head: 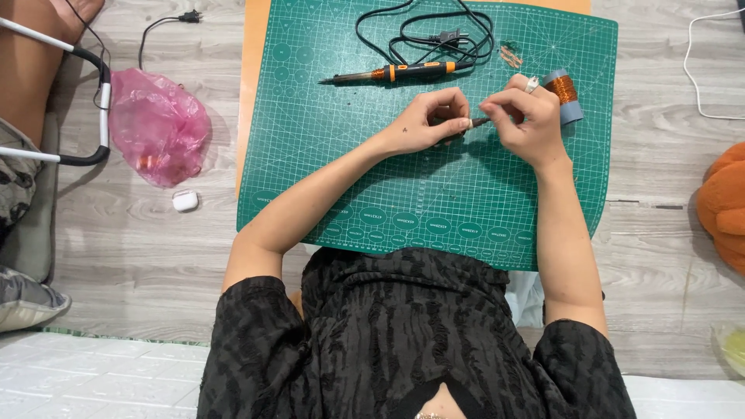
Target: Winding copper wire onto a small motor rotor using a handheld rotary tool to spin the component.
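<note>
Both my hands meet over the upper right of a green cutting mat (365, 163). My left hand (431, 120) pinches one end of a small dark rod-like piece (479, 122). My right hand (524, 116), with a ring on one finger, pinches its other end. A spool of copper wire (565, 93) with grey-blue flanges lies just behind my right hand. Whether wire runs from the spool to the piece is too fine to tell.
An orange and black soldering iron (396, 74) with its coiled black cord (434, 35) lies at the mat's far side. On the floor at left are a pink plastic bag (159, 124) and a small white case (185, 201). An orange plush object (725, 206) sits at right.
</note>
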